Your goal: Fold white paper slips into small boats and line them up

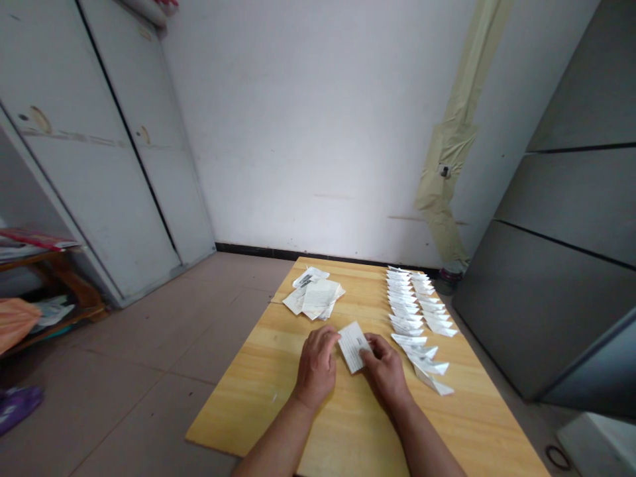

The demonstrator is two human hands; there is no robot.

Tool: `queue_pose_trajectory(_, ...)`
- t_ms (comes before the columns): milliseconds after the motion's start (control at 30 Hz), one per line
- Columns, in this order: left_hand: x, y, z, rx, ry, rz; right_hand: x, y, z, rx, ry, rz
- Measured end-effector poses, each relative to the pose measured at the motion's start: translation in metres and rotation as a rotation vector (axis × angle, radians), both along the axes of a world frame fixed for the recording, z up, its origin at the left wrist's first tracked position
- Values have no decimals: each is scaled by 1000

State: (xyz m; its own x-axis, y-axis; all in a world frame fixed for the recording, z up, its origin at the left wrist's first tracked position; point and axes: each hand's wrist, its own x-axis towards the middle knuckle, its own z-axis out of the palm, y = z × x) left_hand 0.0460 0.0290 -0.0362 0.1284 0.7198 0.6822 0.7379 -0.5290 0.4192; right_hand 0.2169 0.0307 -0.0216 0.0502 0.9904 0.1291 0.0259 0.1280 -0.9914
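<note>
A small rectangle of printed paper (353, 347), apparently folded, is held tilted just above the wooden table. My right hand (387, 371) pinches its right edge, with the thumb on the printed face and the fingers behind. My left hand (318, 364) has its fingers curled, and the thumb and fingertips meet the paper's upper left corner. Beyond my left hand lies a loose pile of printed paper sheets (318, 297). To the right of my right hand stand rows of folded paper boats (405, 301), the nearest ones overlapping and tilted.
The wooden table (258, 384) reaches almost to the white wall (308, 132). White cupboards (99, 165) and a low wooden shelf (89, 298) are on the left. Grey panels (561, 278) rise on the right. Beyond the table's far right corner sits a jar (451, 278).
</note>
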Motion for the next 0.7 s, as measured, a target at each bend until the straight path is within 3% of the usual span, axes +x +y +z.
queue_pose_trajectory(133, 4, -6, 6, 30, 141, -26, 2, -1, 8, -109, 314, 32)
queue_pose_trajectory(267, 8, -11, 14, 97, 210, 13, 1, -4, 12, -137, 407, 120)
queue_pose_trajectory(567, 9, -10, 12, 142, 250, 76, 0, -5, 11, -140, 368, 115)
queue_pose_trajectory(700, 8, -8, 11, 159, 219, 88, 5, -1, 8, -31, 207, 23)
